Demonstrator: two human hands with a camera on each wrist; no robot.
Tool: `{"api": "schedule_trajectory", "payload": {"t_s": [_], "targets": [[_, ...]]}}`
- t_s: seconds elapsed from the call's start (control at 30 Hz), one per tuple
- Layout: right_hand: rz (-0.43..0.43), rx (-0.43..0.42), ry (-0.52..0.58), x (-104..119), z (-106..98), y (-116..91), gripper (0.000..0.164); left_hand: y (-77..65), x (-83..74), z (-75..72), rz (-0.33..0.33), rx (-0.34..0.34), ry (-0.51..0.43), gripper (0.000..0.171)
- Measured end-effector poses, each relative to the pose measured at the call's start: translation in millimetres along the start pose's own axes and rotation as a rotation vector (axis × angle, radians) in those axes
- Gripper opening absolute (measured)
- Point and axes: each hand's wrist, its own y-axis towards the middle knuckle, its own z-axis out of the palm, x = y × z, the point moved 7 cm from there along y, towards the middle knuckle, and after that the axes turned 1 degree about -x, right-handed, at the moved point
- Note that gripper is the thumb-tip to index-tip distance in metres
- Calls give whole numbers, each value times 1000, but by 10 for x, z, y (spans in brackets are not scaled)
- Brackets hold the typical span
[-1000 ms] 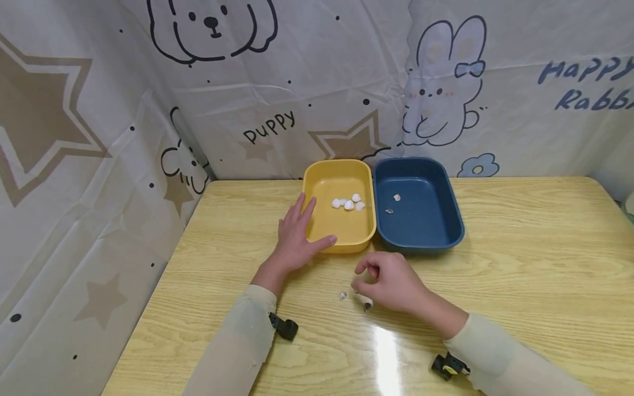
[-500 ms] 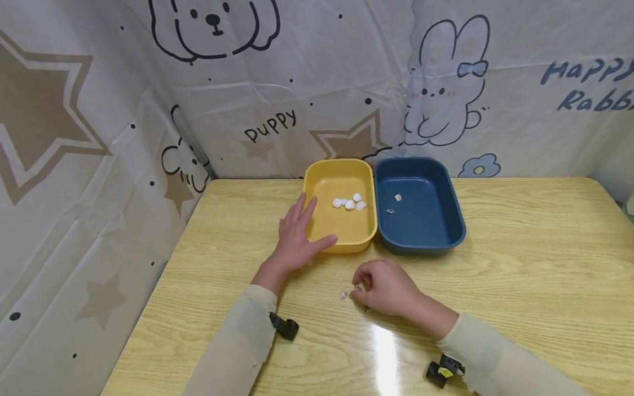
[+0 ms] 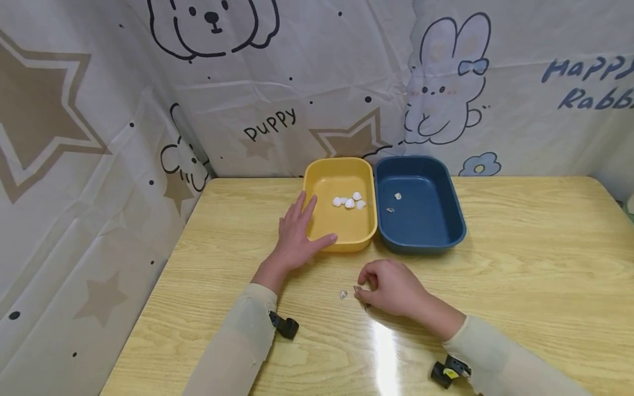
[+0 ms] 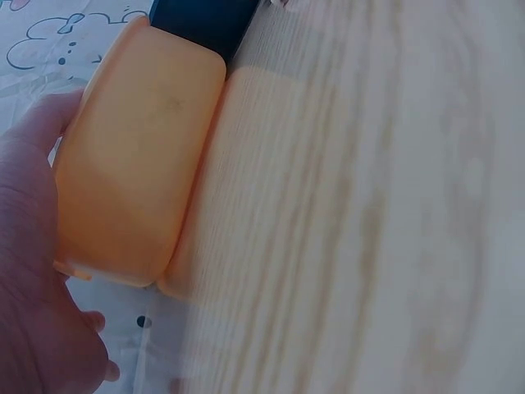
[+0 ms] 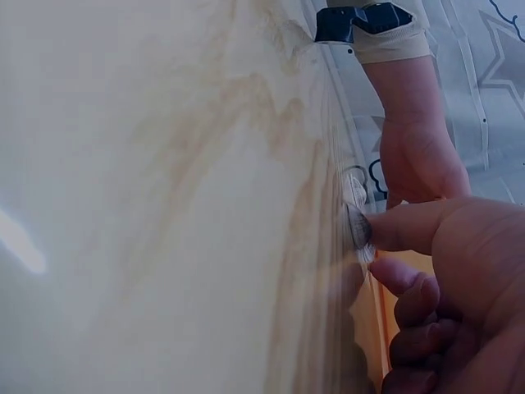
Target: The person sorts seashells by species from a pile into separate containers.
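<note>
My left hand (image 3: pixel 295 236) rests spread on the left front corner of the yellow bin (image 3: pixel 342 234), fingers over the left rim and thumb over the front rim. Several white seashells (image 3: pixel 349 203) lie inside that bin. On the table in front, my right hand (image 3: pixel 393 287) has its thumb and index finger pinched on a small seashell (image 3: pixel 356 289), mostly hidden by the fingertips. Another small shell (image 3: pixel 343 295) lies just left of them. A darker shell (image 3: pixel 367 306) shows partly under the hand. In the right wrist view, a dark shell (image 5: pixel 358 227) is seen at the thumb tip.
A blue bin (image 3: pixel 421 234) stands against the yellow bin's right side, with a pale shell (image 3: pixel 398 196) and a darker shell (image 3: pixel 390 210) inside. Behind both hangs a printed cloth (image 3: pixel 247 99). The wooden table (image 3: pixel 525 247) extends to the right.
My right hand has come down slightly onto the shells, its thumb and index finger closing on one, then shifted a little right. The left hand stays on the yellow bin.
</note>
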Motion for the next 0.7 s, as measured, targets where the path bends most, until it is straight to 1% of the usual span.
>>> {"api": "schedule_trajectory", "payload": {"t_s": [0.37,0.57,0.7], "targets": [[-39,15,44,26,17,0,13,-4,11,0,-15,1,-4,101],[6,34,94,30,-50,-9,13,0,9,-2,-12,2,-4,102],[22,14,106,64,-161,-2,12,-1,7,-5,-14,2,-3,102]]}}
